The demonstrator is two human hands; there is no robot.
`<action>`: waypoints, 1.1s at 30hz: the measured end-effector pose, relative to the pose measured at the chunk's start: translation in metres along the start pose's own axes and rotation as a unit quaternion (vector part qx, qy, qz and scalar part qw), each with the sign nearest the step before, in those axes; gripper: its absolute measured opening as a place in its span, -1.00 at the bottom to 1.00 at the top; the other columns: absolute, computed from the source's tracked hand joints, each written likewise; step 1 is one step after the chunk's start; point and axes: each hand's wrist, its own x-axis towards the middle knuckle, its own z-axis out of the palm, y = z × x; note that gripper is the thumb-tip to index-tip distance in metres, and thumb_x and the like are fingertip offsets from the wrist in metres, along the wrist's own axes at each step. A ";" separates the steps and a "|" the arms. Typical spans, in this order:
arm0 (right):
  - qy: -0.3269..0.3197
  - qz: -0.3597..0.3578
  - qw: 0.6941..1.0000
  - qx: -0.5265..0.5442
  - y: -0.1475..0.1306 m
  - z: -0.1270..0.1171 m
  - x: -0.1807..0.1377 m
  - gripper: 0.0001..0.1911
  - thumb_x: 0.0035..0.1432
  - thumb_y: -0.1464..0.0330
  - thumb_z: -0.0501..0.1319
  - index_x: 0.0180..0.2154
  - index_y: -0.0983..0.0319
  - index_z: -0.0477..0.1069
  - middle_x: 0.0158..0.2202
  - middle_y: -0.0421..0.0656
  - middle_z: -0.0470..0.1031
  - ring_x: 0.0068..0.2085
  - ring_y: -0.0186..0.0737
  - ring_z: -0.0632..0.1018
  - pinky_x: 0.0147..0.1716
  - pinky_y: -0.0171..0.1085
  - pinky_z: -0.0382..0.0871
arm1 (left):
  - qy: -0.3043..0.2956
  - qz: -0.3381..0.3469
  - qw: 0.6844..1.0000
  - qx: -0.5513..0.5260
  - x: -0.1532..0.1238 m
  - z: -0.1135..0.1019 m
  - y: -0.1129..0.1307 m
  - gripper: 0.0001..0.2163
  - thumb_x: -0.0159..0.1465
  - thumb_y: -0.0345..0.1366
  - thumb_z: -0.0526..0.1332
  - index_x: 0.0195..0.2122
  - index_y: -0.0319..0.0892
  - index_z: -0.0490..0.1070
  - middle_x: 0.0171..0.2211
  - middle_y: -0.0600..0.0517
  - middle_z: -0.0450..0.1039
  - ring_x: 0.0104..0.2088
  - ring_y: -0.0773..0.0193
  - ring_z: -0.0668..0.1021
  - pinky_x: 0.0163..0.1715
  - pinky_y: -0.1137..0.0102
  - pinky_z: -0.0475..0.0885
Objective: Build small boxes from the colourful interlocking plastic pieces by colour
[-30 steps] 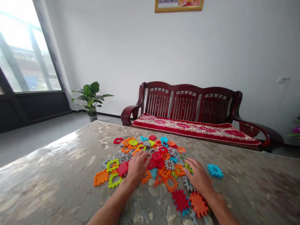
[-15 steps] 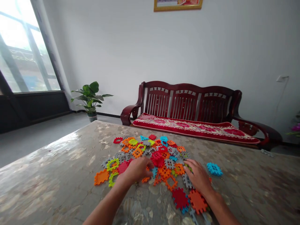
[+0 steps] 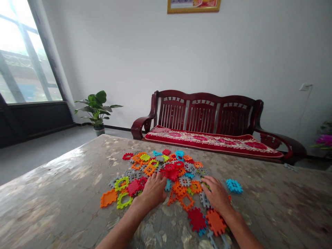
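Plastic panels, thin and square, with toothed edges, in red, orange, lime green, blue and grey (image 3: 179, 189), lie loose in an overlapping heap at the middle of the bench, with a flower-patterned grey-brown top (image 3: 64, 207). Some are solid; others have windowed or cut-out centres. Bright red panels (image 3: 173, 174) lie near the heap's centre.

The left hand (image 3: 155, 189) lies palm down over the near side of the heap, fingers bent forward and thumb toward the right; whether it pinches a panel cannot be told. The right hand (image 3: 217, 194) reaches in from the opposite side, thumb apart from the fingers; a lime-green panel (image 3: 207, 185) shows between them, but a grip cannot be confirmed.

The step in hand is judged to be handling loose panels within the heap. Any lift from these positions would call for closing thumb and fingertips on one toothed edge without dragging overlapping neighbours.

Outlying pieces include a solid orange panel (image 3: 109, 198) at the left edge, a blue panel (image 3: 234, 186) well apart beyond the right hand, and a solid dark-red panel (image 3: 196, 219) nearer the viewer. Behind the bench stands a dark reddish-brown wooden settee (image 3: 201, 114).
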 end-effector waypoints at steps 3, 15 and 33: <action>0.006 0.000 1.000 0.000 -0.001 0.000 0.000 -0.65 0.24 0.27 0.03 -0.09 0.14 0.54 0.05 -0.10 0.49 0.08 -0.08 0.45 0.14 -0.12 0.26 | -0.011 0.021 1.000 0.001 0.002 0.002 0.002 -0.76 0.13 -0.36 0.15 -0.17 -0.16 0.45 -0.09 -0.15 0.41 -0.04 0.03 0.46 -0.05 0.19 0.37; 0.008 -0.014 1.000 0.009 0.000 0.000 0.000 -0.66 0.24 0.28 0.04 -0.11 0.15 0.55 0.01 -0.10 0.52 0.04 -0.11 0.47 0.09 -0.15 0.29 | 0.030 0.055 0.998 0.011 0.005 0.001 0.001 -0.68 0.17 -0.28 0.17 -0.03 -0.09 0.42 -0.12 -0.11 0.45 -0.05 0.00 0.45 -0.02 0.15 0.30; 0.055 -0.020 0.994 0.092 0.002 0.000 0.004 -0.55 0.32 0.21 -0.09 -0.15 0.20 0.54 -0.08 -0.07 0.56 -0.02 -0.13 0.51 0.08 -0.18 0.30 | 0.035 0.183 0.972 -0.146 -0.017 0.025 0.080 -0.49 -0.03 0.14 0.36 -0.12 -0.04 0.48 -0.15 0.01 0.46 -0.11 0.11 0.46 -0.10 0.28 0.35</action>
